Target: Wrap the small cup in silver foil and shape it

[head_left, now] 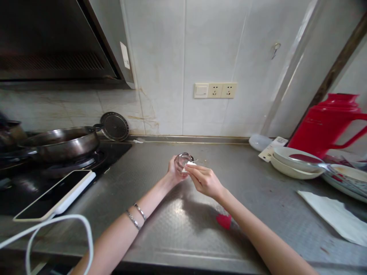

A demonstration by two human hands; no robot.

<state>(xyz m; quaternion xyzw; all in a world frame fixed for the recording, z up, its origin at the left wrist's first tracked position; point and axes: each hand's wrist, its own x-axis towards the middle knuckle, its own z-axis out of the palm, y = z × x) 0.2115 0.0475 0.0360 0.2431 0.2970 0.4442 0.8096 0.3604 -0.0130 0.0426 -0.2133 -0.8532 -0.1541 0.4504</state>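
Note:
My left hand (172, 172) is wrapped round a small clear glass jar (183, 161), held above the steel counter (183, 214) in the middle of the view. My right hand (204, 179) pinches a small white scrap, perhaps a label or piece of paper (189, 164), right at the jar's side. Both hands meet at the jar. Two thin bracelets (137, 215) sit on my left wrist. A small red object (224, 220) lies on the counter beneath my right forearm.
A dark pan (61, 143) sits on the stove at left, with a phone on a white power bank (54, 194) and its white cable (57, 225) in front. Stacked white bowls (295, 162), plates, a red thermos jug (329, 124) and a white cloth (335, 215) are at right.

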